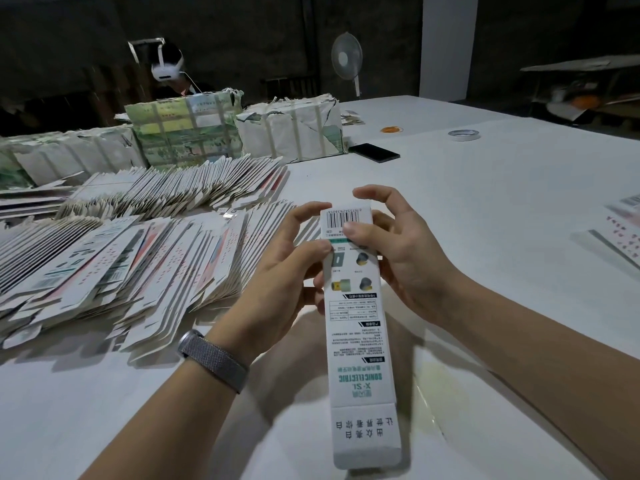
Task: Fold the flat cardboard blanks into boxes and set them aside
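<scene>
Item: one long, narrow printed carton [356, 323], held lengthwise above the white table [502, 209], barcode end away from the person, near flap [363, 434] open and extended toward the camera. Left hand [277, 282]: grasping the carton's left edge, thumb on the printed face, fingers curled toward the far end. Right hand [398, 251]: grasping the right edge, thumb pressed just below the barcode, index finger arched over the far tip. Stock: fanned rows of flat blanks [138, 258] lie on the table to the left, well apart from the carton; wrapped bundles [291, 133] stand behind them. Sundries: a dark phone [374, 153], a tape roll [464, 135], rubber bands [392, 129], a wrist strap [214, 362] on the left forearm; another person sits at the far side. Step in hand, by judgement: closing the far end. Handling note: keep the tube squared with both thumbs, tuck the far flap fully before releasing, avoid crushing the thin side walls; the near flap likely wants folding next. Whether the far end is already seated cannot be told, fingers covering it.
</scene>
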Demonstrator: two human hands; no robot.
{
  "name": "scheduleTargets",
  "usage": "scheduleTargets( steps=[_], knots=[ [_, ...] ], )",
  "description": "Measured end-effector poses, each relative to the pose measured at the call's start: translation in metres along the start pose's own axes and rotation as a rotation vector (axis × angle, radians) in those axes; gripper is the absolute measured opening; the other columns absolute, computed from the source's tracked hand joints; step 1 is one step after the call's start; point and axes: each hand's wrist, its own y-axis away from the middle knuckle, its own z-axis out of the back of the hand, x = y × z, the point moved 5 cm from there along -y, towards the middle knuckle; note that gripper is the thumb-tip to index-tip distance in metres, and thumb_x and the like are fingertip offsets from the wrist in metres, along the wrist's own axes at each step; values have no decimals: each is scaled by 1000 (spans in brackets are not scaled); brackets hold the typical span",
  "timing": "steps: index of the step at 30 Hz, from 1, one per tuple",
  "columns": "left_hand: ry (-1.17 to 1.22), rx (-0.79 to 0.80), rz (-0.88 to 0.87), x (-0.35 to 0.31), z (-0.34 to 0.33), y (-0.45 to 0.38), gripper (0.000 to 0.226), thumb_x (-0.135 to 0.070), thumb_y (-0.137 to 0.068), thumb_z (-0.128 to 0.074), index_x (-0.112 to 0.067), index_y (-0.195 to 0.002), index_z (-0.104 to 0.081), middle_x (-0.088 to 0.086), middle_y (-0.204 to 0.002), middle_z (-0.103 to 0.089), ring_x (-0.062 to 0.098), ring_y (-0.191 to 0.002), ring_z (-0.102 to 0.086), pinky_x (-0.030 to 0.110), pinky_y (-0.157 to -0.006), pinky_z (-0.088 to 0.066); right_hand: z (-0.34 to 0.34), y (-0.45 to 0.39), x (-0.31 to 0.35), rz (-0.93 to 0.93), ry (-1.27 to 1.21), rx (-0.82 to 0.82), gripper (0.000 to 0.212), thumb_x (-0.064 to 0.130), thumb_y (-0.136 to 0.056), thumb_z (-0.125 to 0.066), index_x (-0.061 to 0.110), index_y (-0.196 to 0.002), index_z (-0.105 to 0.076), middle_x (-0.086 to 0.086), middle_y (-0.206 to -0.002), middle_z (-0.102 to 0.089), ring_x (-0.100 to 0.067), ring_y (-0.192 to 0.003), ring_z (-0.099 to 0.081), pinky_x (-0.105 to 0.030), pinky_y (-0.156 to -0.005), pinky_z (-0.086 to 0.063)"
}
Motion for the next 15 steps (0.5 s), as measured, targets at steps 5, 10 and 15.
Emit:
scheduleTargets(
  steps=[5, 10, 15],
  knots=[
    [-7, -11, -8, -1, 1, 0, 30, -24, -92, -53, -46, -111, -61, 13, -98, -72, 28, -84, -62, 44, -70, -45, -1, 0, 2, 39, -7, 3, 31, 9, -92, -67, 32, -110, -56, -27, -114, -61, -28, -78, -71, -54, -81, -58],
    [0, -13, -1, -1, 0, 0, 30, -24, -92, -54, -46, -110, -62, 13, -96, -72, 25, -82, -63, 40, -66, -47, 3, -2, 2, 61, 20, -19, 21, 10, -92, -67, 24, -104, -56, -16, -100, -66, -28, -74, -72, -47, -73, -61],
    [2, -13, 6, -1, 0, 0, 30, -24, -91, -55, -46, -110, -61, 13, -97, -72, 27, -84, -64, 41, -67, -47, 5, -4, 1, 44, -20, -27, 22, 11, -86, -71, 18, -103, -59, -11, -93, -69, -27, -72, -72, -39, -67, -61]
  ],
)
